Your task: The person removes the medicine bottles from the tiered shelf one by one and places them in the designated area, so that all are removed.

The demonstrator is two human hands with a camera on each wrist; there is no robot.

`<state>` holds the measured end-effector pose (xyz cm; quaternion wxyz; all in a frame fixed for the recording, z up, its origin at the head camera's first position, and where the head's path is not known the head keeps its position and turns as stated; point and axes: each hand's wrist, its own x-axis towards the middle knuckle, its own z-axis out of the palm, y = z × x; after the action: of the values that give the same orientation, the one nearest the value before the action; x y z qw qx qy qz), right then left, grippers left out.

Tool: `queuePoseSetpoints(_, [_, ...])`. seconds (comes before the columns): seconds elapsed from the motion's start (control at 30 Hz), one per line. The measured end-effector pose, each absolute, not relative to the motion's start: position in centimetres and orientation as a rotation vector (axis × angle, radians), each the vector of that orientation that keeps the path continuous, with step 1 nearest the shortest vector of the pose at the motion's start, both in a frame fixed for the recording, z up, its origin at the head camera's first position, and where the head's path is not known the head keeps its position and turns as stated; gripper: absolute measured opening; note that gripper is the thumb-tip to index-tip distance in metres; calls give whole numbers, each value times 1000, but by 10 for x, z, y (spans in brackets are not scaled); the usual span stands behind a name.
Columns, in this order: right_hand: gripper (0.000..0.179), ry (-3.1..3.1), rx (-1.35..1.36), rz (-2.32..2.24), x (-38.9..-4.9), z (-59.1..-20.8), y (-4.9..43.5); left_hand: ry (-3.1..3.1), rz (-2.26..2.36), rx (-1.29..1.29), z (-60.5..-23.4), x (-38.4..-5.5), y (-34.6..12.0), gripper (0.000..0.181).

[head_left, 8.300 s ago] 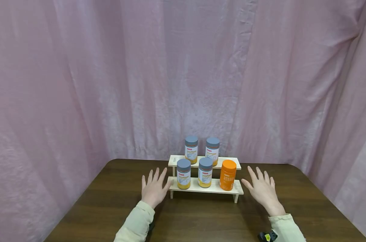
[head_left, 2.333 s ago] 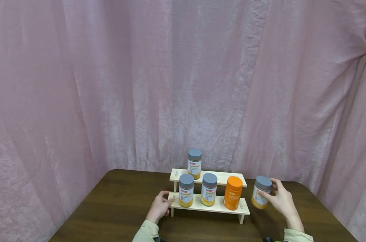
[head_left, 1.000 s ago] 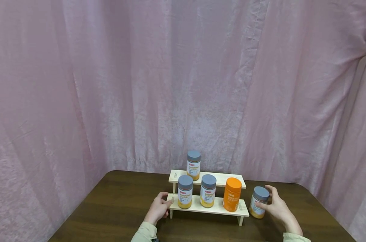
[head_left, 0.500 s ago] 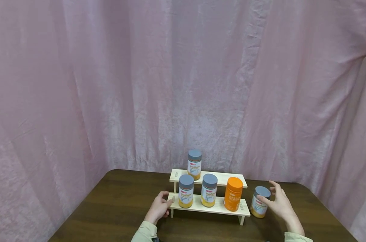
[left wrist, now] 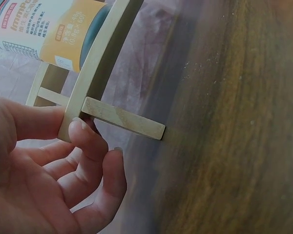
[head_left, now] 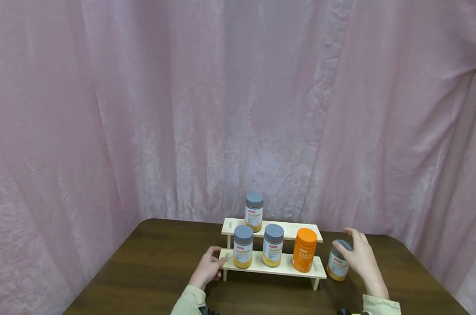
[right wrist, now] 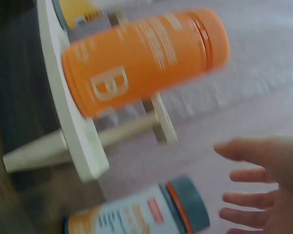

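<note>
My left hand (head_left: 207, 267) pinches the left end of a two-tier wooden shelf (head_left: 287, 267), thumb on the lower board and curled fingertips under it in the left wrist view. To the right of the shelf a grey-lidded supplement jar (head_left: 337, 267) stands upright on the table. Just above and right of its lid hovers my right hand (head_left: 362, 259), fingers spread and relaxed, holding nothing. In the right wrist view those fingers are apart from the jar's lid (right wrist: 189, 204). An orange jar (head_left: 305, 251) occupies the lower board's right end.
Two grey-lidded jars, one at the left (head_left: 243, 249) and one mid-board (head_left: 273, 247), share the lower board with the orange one. Another grey-lidded jar (head_left: 254, 214) stands left on the upper board (head_left: 289, 229). Behind the dark wooden table (head_left: 151, 267) hangs a pink curtain (head_left: 238, 109).
The upper board's right jar was carried to the table right of the shelf and set down. My right hand has let go and risen off it. My left hand earlier took hold of the shelf.
</note>
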<state>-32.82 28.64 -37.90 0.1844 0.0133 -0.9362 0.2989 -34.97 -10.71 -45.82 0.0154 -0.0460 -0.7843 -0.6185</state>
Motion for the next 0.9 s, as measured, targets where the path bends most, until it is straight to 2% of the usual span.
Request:
queuePoseSetpoints(0.27, [49, -2504, -13, 819, -328, -358, 243, -2430, -1929, -138, -455, -352, -105, 43])
queuePoseSetpoints(0.53, [44, -2389, 63, 921, -337, -352, 207, -2395, -1952, -205, -463, -350, -109, 39])
queuePoseSetpoints(0.9, [42, -2301, 243, 1090, -353, -344, 155, -2429, -1939, -151, -460, -350, -107, 38])
